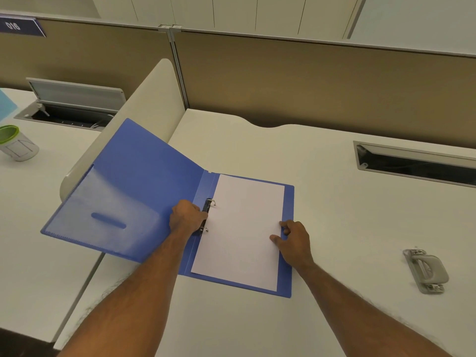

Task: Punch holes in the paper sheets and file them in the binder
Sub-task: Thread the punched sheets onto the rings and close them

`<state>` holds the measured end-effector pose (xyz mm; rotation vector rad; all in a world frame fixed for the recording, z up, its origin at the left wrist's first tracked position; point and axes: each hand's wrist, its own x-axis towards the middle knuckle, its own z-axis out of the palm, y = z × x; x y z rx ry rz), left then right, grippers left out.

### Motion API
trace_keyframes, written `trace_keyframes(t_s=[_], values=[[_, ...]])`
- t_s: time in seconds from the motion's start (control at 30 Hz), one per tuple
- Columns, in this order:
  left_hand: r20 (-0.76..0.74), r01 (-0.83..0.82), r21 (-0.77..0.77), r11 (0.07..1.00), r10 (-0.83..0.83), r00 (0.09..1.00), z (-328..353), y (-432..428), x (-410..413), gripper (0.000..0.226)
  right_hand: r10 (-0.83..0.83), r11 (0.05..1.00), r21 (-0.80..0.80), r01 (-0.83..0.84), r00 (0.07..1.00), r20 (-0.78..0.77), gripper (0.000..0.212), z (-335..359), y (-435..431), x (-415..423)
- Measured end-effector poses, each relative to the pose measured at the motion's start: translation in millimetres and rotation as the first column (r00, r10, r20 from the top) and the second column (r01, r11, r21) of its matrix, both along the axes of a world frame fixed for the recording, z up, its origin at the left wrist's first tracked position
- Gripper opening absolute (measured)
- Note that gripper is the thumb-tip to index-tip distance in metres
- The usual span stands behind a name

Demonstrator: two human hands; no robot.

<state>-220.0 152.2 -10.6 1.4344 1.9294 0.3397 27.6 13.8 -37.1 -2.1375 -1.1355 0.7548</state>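
Head view: paper sheets (242, 228) lie inside the open blue binder (144, 181). Left hand (185, 215) grips the binder's ring mechanism (206, 206). Right hand (296, 240) touches the sheets' right edge with thumb and forefinger; whether it pinches is unclear.

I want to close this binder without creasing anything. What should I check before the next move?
1. The paper sheet sits on both rings: ok, its left edge reaches both.
2. The rings are snapped shut: cannot tell; the left hand grips the ring mechanism.
3. The sheet lies flat inside the binder: ok.
4. The right hand steadies the sheet's right edge: ok.
5. The hole punch lies clear of the binder: ok, apart on the desk.
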Motion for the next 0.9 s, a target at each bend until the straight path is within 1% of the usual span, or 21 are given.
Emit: trace_keyframes(t_s=[0.1, 0.23, 0.27, 0.33, 0.43, 0.5, 0.67, 0.73, 0.83, 0.9], values=[[0.004, -0.006, -0.019, 1.000, 0.007, 1.000, 3, 3, 0, 0.021, -0.004, 1.000, 0.010, 0.004, 1.000, -0.008, 0.043, -1, 0, 0], [0.043, 0.015, -0.016, 1.000, -0.014, 0.999, 1, 5, -2, 0.026, -0.001, 1.000, 0.018, 0.001, 1.000, -0.010, 0.043, -2, 0, 0], [0.059, 0.027, -0.007, 1.000, -0.027, 0.998, 1, 5, -3, 0.023, 0.000, 1.000, 0.015, 0.000, 1.000, -0.008, 0.043, -2, 0, 0], [0.140, 0.020, -0.003, 1.000, -0.020, 0.990, -3, 3, -4, 0.004, -0.002, 1.000, 0.014, 0.002, 1.000, -0.003, 0.043, -2, 1, 0], [0.228, 0.012, 0.031, 0.999, -0.019, 0.973, -4, -2, -4, 0.020, -0.009, 1.000, 0.017, 0.009, 1.000, -0.005, 0.043, -2, 2, -1], [0.248, 0.031, 0.084, 0.996, -0.051, 0.967, -4, -5, -4, 0.021, -0.008, 1.000, 0.018, 0.009, 1.000, -0.008, 0.043, -2, 2, 0], [0.121, 0.186, 0.210, 0.960, -0.214, 0.969, -6, -14, 6, 0.012, -0.010, 1.000, 0.024, 0.011, 1.000, -0.019, 0.042, -1, 1, 0], [0.041, 0.259, 0.243, 0.935, -0.276, 0.960, -5, -17, 10, 0.017, -0.009, 1.000, 0.026, 0.009, 1.000, -0.017, 0.042, -1, 1, 0], [-0.081, 0.343, 0.252, 0.905, -0.333, 0.939, -5, -18, 10, 0.029, -0.010, 1.000, 0.030, 0.010, 1.000, -0.023, 0.042, -2, 0, 0], [-0.160, 0.386, 0.200, 0.900, -0.359, 0.920, -7, -19, 10, 0.028, -0.010, 0.999, 0.032, 0.011, 1.000, -0.026, 0.042, -1, 0, -1]])
